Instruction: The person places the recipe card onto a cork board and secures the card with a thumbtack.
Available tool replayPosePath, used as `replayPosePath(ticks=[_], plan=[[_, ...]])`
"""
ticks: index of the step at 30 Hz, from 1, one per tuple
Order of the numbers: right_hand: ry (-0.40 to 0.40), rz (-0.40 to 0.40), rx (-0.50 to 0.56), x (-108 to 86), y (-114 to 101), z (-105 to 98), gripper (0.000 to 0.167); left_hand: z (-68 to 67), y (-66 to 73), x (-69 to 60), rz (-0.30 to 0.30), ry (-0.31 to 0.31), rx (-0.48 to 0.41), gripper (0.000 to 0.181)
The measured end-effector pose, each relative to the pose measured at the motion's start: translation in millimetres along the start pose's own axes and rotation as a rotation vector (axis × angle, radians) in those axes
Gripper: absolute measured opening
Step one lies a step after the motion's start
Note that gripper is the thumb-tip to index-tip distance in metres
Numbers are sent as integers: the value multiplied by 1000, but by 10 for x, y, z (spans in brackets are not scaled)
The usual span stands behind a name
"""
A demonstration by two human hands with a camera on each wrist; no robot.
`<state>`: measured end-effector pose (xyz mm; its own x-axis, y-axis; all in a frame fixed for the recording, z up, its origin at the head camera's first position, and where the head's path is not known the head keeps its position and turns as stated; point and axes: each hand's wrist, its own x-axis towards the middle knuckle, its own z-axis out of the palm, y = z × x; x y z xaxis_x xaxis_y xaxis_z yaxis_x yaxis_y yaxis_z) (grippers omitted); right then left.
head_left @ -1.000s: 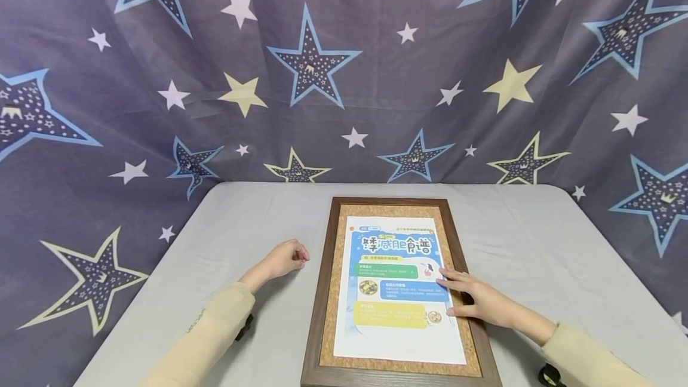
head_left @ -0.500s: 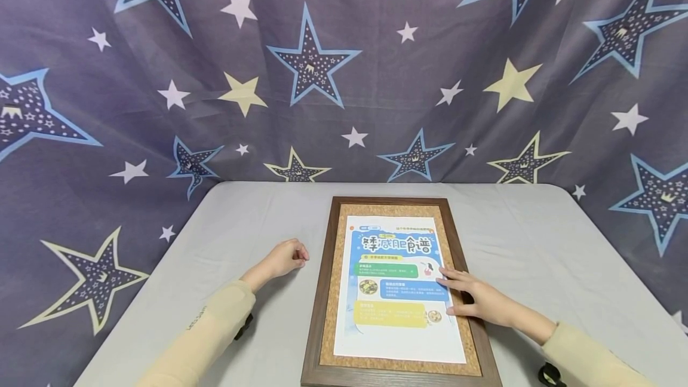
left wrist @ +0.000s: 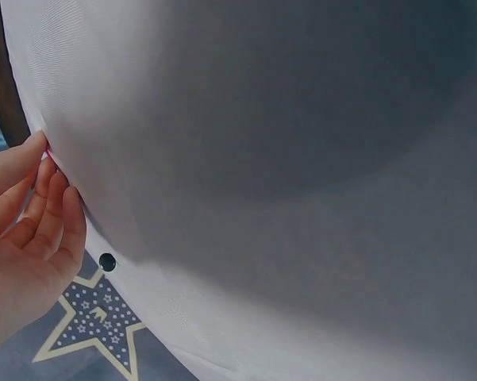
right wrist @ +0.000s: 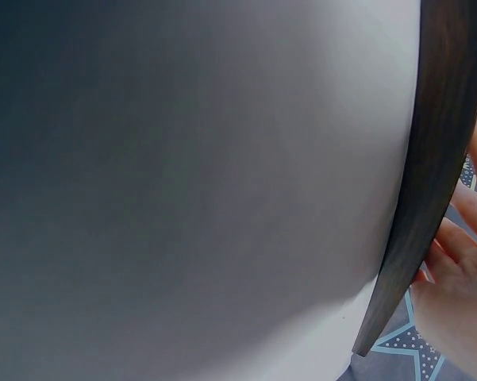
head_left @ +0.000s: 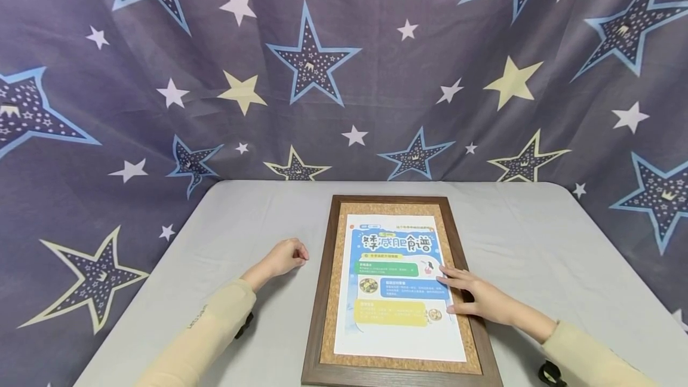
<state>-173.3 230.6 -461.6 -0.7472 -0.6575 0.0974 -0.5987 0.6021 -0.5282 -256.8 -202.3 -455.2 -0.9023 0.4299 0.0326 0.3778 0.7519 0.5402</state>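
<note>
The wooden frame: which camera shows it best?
The head view: nearly all of the wooden frame shows, though the right hand covers part of one side. The right wrist view shows one long strip; the left wrist view, a short piece at upper left.

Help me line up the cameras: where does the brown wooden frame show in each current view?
Head: the brown wooden frame lies right of center, its near end by the bottom edge.
Left wrist: just a strip of the brown wooden frame, upper-left edge, above the left hand.
Right wrist: the brown wooden frame runs down the right side, beside the right hand.
Shared landmark: the star-patterned cloth.
</note>
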Motion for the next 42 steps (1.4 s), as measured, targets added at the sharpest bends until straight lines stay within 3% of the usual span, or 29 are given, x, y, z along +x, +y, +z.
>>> replayPosePath(ticks=[11, 23, 42], plan=[[9, -6, -25, 6, -4, -9, 60, -6, -47, 7, 17, 0, -2, 9], [7, -4, -25, 4, -12, -14, 61, -18, -42, -2, -39, 25, -28, 5], [5, 2, -14, -2, 2, -4, 61, -16, -43, -19, -80, 78, -54, 6]])
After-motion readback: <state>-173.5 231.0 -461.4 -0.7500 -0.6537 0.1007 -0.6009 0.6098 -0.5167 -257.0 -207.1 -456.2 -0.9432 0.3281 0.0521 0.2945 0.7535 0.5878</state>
